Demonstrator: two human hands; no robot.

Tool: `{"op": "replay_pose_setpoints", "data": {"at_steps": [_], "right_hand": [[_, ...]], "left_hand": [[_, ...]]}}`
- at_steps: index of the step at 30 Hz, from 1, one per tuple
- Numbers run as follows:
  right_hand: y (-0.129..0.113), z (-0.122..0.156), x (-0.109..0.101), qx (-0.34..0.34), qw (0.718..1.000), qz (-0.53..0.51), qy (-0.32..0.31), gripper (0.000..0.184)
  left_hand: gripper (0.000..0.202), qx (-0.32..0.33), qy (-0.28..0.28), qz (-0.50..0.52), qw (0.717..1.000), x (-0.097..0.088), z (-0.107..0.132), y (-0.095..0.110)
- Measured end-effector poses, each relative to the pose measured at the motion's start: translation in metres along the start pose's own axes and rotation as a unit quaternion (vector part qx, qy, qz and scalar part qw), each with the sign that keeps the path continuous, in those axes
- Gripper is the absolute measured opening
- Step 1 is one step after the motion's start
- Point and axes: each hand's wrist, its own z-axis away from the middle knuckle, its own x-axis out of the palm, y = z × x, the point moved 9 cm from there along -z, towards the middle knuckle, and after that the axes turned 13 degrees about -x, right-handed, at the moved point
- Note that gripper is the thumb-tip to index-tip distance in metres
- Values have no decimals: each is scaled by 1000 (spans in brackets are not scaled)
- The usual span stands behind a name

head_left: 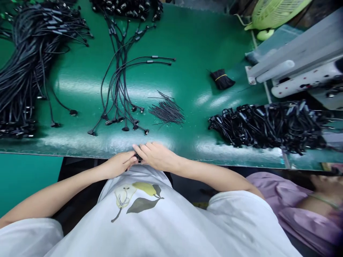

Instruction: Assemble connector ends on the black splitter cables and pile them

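Note:
Close to my body, at the near edge of the table, my left hand point(120, 164) and my right hand point(158, 155) meet around a black cable point(138, 156). Only a small dark part of it shows between the fingers; the rest is hidden. Both hands are closed on it. Just beyond them lies a loose bunch of black cables point(119, 76), their plug ends toward me. To the right of that bunch is a small pile of thin black ties point(167, 110).
A big heap of long cables point(29, 53) covers the left side. Bundled cables point(268, 125) lie at right, below a banded bunch of black ties point(222, 79). More cables point(125, 8) sit at the back. A green fan point(278, 12) stands far right; a person in a pink sleeve point(278, 192) sits beside me.

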Motion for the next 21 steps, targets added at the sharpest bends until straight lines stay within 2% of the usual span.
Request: {"op": "replay_pose_setpoints", "data": {"at_steps": [3, 8, 11, 13, 14, 15, 16, 17, 19, 21], "right_hand": [[-2, 3, 4, -19, 999, 28, 16, 30], [4, 1, 6, -29, 999, 14, 38, 33], [12, 2, 1, -53, 997, -39, 41, 31], [34, 11, -9, -50, 991, -107, 70, 32], [57, 19, -15, -11, 986, -135, 99, 32], [88, 32, -20, 59, 978, -150, 132, 32], [124, 50, -22, 158, 962, -150, 163, 30], [160, 72, -19, 271, 935, -138, 184, 28], [214, 114, -3, 451, 869, -112, 167, 19], [242, 132, 18, 522, 838, -107, 120, 12]], "left_hand": [[33, -2, -28, 28, 999, 2, -5, 3], [45, 7, -116, 175, 978, 8, -13, 8], [47, 15, -119, 193, 974, 9, -16, 6], [46, 19, -101, 211, 972, 7, -17, 5], [45, 18, -85, 236, 968, 4, -18, 4], [44, 16, -66, 270, 961, 0, -19, 2], [43, 14, -44, 308, 950, -5, -19, 1], [43, 14, -19, 348, 937, -11, -19, 0], [42, 23, 21, 413, 910, -23, -18, 0], [42, 35, 43, 451, 891, -31, -17, 3]]}}
